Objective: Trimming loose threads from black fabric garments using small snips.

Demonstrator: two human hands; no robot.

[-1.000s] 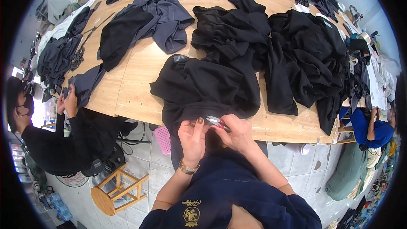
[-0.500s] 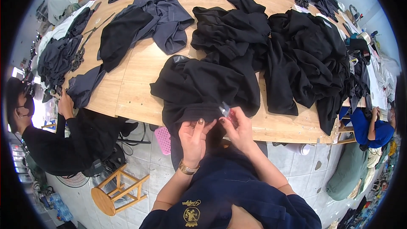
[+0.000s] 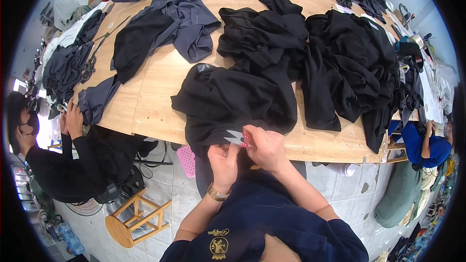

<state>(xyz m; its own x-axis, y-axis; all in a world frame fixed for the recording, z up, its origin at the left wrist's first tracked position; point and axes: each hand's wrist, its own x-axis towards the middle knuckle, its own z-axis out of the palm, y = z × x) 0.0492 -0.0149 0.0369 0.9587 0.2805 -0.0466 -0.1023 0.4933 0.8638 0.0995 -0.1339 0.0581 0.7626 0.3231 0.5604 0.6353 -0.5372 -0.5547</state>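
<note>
A black garment point(image 3: 233, 97) lies crumpled at the table's near edge, part of it hanging over. My left hand point(image 3: 223, 165) is closed on the garment's near edge, thumb against the fingers. In my right hand point(image 3: 267, 149) is a pair of small thread snips point(image 3: 236, 139) with red, white-dotted grips. Their pale blades are spread and point left, just over the cloth beside my left thumb. Any thread between the blades is too small to make out.
More black garments point(image 3: 352, 63) are heaped at the right and behind. Dark grey cloth point(image 3: 196, 24) lies at the far left. A person in black point(image 3: 73, 165) works at the left, another in blue point(image 3: 427, 145) at the right. A wooden stool point(image 3: 138, 218) stands lower left.
The snips have swung from pointing up to pointing left, their blades now spread near my left thumb. My right hand has turned with its back up. The garment has hardly moved.
</note>
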